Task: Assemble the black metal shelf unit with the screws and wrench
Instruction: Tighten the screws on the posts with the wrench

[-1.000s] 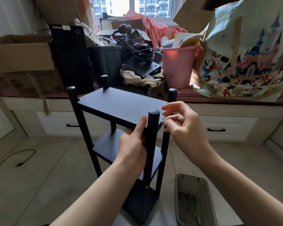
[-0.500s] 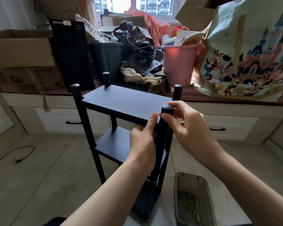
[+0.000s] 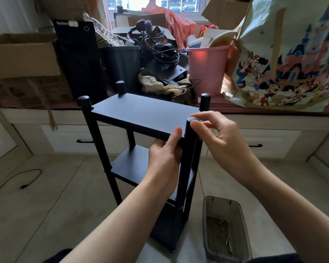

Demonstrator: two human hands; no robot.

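Cluttered window bench behind, tiled floor (image 3: 46, 196) below. Black shelf unit (image 3: 146, 114) upright on floor, three tiers in. Left hand (image 3: 165, 160) grasps near front post (image 3: 186, 158) just under top board. Right hand (image 3: 220, 137) pinches cap of that post, fingertips (image 3: 195, 123) on it. Tray (image 3: 207, 234) of screws beside base. Risk: hard twist tips narrow frame, or post shifts and board slips off level.

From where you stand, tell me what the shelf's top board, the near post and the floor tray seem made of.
Top board: matte black, flat and even, probably painted metal or laminate.
Near post: round black tube with a dull sheen, likely coated metal.
Tray: smoky translucent plastic; screws show through.
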